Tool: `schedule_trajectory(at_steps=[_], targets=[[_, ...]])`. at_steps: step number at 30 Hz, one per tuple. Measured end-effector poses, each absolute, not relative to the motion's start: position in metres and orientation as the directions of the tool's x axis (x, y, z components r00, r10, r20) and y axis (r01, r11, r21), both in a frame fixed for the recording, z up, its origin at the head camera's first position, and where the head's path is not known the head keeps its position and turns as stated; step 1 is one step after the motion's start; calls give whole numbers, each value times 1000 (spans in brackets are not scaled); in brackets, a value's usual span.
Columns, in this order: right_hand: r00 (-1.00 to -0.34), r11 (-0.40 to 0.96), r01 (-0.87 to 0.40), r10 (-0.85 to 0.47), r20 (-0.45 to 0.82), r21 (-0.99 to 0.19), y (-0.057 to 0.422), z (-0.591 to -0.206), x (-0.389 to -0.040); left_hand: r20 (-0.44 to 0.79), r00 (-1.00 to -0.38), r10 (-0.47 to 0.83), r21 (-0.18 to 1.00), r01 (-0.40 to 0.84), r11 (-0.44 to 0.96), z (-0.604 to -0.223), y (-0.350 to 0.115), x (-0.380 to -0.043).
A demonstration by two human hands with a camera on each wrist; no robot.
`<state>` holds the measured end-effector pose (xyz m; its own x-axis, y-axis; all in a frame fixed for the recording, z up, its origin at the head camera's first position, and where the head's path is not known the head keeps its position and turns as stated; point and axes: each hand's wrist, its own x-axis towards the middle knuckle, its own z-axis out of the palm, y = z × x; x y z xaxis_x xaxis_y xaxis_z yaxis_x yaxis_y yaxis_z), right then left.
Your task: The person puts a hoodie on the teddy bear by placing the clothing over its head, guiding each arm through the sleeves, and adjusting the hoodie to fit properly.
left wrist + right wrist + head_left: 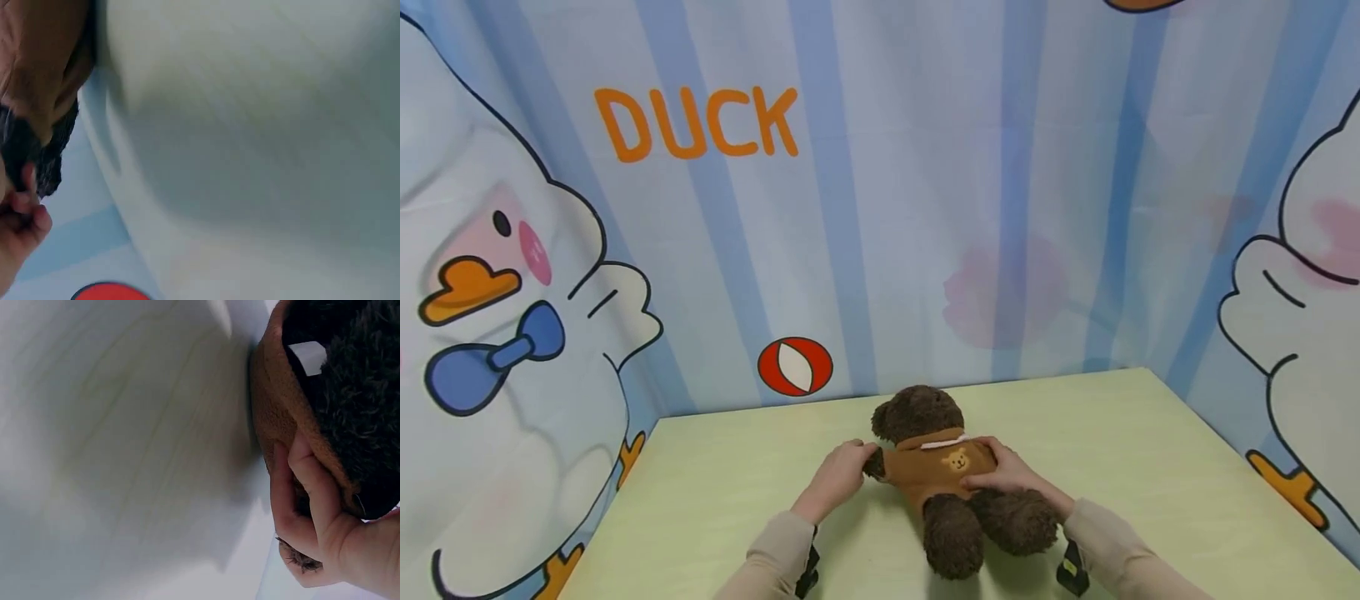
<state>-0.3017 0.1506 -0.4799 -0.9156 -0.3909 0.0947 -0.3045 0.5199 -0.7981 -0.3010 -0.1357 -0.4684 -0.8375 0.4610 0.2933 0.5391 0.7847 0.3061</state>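
A dark brown teddy bear (953,533) in an orange-brown shirt (925,475) is on the table, its head towards the back curtain. The shirt bears a small bear-face patch, and a white strip shows near its neck. My left hand (838,477) grips the bear's paw (875,464) at the end of the sleeve. On the other side my right hand (1011,475) holds the bear, thumb across the shirt front. The right wrist view shows its fingers (315,487) curled on the shirt fabric, near a white tag (309,357) at the hem.
The pale yellow-green table (737,500) reaches back to a blue striped curtain (910,208) printed with ducks, the word DUCK and a red ball (795,367). Printed side curtains flank the table left and right.
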Motion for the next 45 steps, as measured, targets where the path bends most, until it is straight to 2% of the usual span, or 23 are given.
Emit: schedule_trajectory(at_steps=[1,2,3,5,6,8,10,14,18,22,24,26,28,31,34,37,39,41,43,45], targets=[[-922,522,-274,-382,66,-808,150,-477,-299,301,-834,463,289,542,789,-469,-134,-301],[-928,520,-241,-370,38,-819,150,-475,-296,272,-852,448,347,521,780,-470,-132,-301],[-936,517,-203,-352,9,-832,149,-473,-292,217,-877,429,484,478,733,-471,-130,-299],[-951,514,-120,-306,-51,-849,148,-469,-288,60,-919,389,817,269,510,-471,-126,-296],[-956,500,-79,-284,-77,-862,147,-468,-287,-16,-930,366,920,130,371,-470,-124,-295],[-967,470,-8,-228,-113,-883,147,-466,-289,-140,-936,324,983,-92,158,-468,-119,-294],[-973,430,46,-186,-138,-902,149,-465,-293,-170,-939,300,985,-154,75,-467,-113,-296],[-966,325,108,-189,-176,-939,156,-467,-302,-115,-970,216,992,-100,81,-471,-107,-299],[-927,219,101,-333,-172,-970,168,-472,-314,-89,-981,175,995,-79,63,-471,-112,-299],[-839,165,35,-531,-119,-986,185,-475,-331,-105,-980,167,994,-98,50,-465,-122,-298],[-799,156,1,-594,-95,-988,193,-478,-339,-101,-980,174,994,-92,56,-465,-124,-300],[-793,160,-7,-602,-92,-987,197,-480,-343,-83,-981,178,995,-72,66,-465,-125,-301],[-840,191,8,-532,-110,-981,195,-483,-342,-57,-984,171,995,-41,96,-466,-125,-302],[-942,277,19,-317,-110,-961,183,-485,-329,-26,-988,155,986,0,168,-468,-125,-299],[-996,434,-43,-85,6,-900,168,-487,-308,-19,-985,171,973,22,230,-469,-124,-294],[-974,586,-154,47,223,-796,155,-489,-292,-18,-980,200,970,31,241,-469,-121,-290],[-930,647,-231,73,360,-727,148,-487,-285,-16,-979,205,970,35,243,-468,-119,-289],[-894,725,-264,65,443,-637,143,-484,-282,-10,-980,196,965,42,258,-468,-117,-289],[-890,771,-243,64,451,-589,139,-474,-278,-7,-983,184,958,46,283,-468,-115,-289],[-914,804,-190,65,401,-564,135,-461,-274,-6,-984,180,949,51,312,-468,-114,-290]])
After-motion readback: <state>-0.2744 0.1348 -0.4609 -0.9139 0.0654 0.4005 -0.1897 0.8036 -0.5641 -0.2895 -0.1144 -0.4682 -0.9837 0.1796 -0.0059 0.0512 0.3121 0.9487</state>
